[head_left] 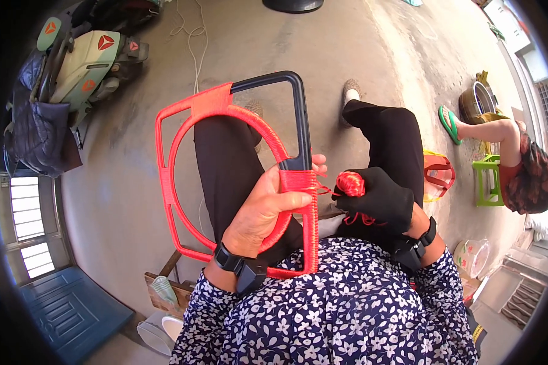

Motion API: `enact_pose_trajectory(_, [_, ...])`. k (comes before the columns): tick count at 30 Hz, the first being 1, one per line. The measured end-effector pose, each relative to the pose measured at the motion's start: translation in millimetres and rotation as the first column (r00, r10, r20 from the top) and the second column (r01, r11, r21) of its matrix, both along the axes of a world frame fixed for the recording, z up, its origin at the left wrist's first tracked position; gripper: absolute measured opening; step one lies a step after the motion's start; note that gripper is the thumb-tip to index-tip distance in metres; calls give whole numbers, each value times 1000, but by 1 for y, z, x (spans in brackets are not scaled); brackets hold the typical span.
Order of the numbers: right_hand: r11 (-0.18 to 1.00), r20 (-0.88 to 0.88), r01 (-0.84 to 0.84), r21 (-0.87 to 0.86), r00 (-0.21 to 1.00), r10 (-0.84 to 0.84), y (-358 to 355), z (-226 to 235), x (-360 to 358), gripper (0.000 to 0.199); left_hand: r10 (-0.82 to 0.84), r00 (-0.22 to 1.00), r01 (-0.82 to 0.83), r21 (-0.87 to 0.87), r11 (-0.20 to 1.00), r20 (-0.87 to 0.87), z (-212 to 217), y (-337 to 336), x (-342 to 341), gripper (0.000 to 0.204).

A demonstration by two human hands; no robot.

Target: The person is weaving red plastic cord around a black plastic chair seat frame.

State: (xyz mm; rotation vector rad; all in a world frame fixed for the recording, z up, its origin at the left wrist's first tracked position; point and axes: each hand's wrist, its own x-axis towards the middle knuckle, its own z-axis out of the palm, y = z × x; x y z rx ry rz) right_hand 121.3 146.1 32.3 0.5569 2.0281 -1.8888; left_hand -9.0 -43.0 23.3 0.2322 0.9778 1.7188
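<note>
A rectangular frame with a round ring inside it (212, 101) stands tilted over my lap. Red cord is wound tightly round most of it, while the top right corner shows bare black. My left hand (262, 207) is bare and closed round the frame's right side, with the thumb pressed on the red winding. Just right of it, my right hand (383, 198), in a black glove, grips a bundle of red cord (350, 184). A short strand runs from the bundle to the winding near my left fingers. Loose red loops hang below the glove.
A scooter (82, 67) stands at the far left, above a blue panelled door (76, 313). At the right, another person's leg wears a green sandal (449, 125), beside a green stool (487, 180) and a metal pot (478, 100). A colourful bag (437, 175) lies beside my knee.
</note>
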Motion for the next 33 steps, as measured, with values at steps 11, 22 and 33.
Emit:
enact_pose_trajectory(11, [841, -82, 517, -161, 842, -534, -19, 10, -10, 14, 403, 913, -403, -22, 915, 64, -17, 1, 3, 19])
enact_pose_trajectory(22, [841, -135, 535, -76, 831, -540, 0, 22, 29, 12, 232, 953, -226, -53, 973, 194, -15, 2, 0, 23])
enact_pose_trajectory(33, [832, -213, 550, 66, 823, -527, 9, -16, 35, 18, 184, 976, -177, -67, 982, 119, -12, 9, -2, 25])
